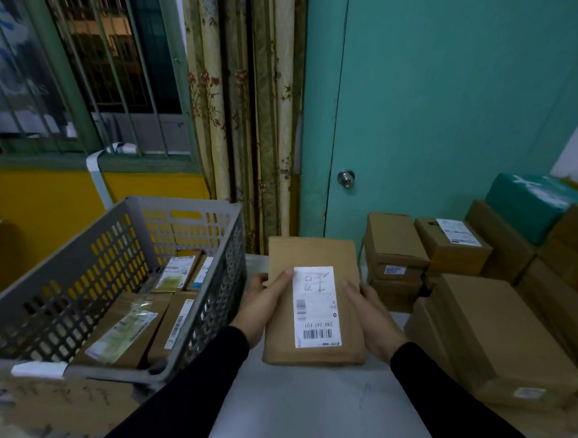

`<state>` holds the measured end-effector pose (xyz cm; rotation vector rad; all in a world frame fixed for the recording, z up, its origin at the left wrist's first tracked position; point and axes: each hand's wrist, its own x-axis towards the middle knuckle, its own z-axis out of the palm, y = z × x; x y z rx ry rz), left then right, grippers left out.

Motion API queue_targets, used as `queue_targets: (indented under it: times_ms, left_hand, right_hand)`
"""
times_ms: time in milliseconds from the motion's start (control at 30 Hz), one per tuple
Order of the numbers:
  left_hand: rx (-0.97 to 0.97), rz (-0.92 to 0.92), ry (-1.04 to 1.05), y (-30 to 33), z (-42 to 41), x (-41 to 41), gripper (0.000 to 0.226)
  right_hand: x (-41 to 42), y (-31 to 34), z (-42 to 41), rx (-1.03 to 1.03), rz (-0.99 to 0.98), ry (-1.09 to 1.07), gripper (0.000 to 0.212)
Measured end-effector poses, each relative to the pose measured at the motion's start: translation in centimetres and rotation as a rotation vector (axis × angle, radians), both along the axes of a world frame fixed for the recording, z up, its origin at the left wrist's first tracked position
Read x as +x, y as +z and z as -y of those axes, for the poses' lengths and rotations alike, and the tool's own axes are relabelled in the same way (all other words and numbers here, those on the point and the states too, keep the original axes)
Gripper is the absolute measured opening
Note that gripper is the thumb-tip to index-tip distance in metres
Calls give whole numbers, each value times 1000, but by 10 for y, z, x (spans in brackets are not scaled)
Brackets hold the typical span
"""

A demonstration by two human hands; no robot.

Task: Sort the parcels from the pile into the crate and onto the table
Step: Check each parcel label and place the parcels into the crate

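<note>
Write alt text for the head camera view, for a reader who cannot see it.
Both hands, left hand and right hand, hold a flat brown parcel with a white label above a white table. A grey crate holding parcels sits to the left; stacked cardboard boxes stand to the right.

Labelled brown parcel, apparently above table

left hand: bare, no glove, no ring or watch in view | right hand: bare, likewise unadorned | left sleeve: long, black, plain, ends at the wrist | right sleeve: same black, plain, snug cuff | fabric: possibly a knit, too dark to tell
</note>
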<state>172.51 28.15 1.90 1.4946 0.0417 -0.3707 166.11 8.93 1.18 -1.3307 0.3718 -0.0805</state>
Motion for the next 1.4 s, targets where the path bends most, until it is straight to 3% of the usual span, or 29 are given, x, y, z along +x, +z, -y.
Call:
queue_targets:
  times_ms: [100, 267, 400, 600, 800, 900, 1100, 1233, 1333, 1400]
  left_hand:
    - [58, 37, 1, -1, 3, -4, 63]
    - [114, 162, -30, 1, 7, -10, 75]
    - [80, 208, -5, 0, 10, -13, 42]
    - [124, 230, -9, 1, 9, -15, 55]
    - [102, 223, -5, 6, 9, -17, 38]
    - [117, 225, -3, 1, 7, -17, 41]
    - [137, 221, -23, 0, 2, -13, 54]
    - [164, 145, -48, -1, -4, -12, 61]
    - [174, 110, -26, -6, -12, -11, 36]
    - [99, 57, 10, -9, -17, -8, 35]
  right_hand:
    - [3, 2, -1, -2, 26, 7, 43]
    - [2, 7, -8, -60, 87, 21, 58]
    - [3, 7, -10, -93, 108, -8, 61]
    - [0, 6, -11, -88, 134, -9, 47]
    - [1, 6, -14, -102, 120, -45, 38]
    - [0, 1, -15, -109, 99, -48, 51]
    - [-2, 4, -15, -110, 86, -3, 52]
    - [2, 3, -7, -90, -96, -27, 76]
    - [5, 7, 5, 33, -197, -83, 52]
    - [1, 3, 14, -43, -175, -58, 25]
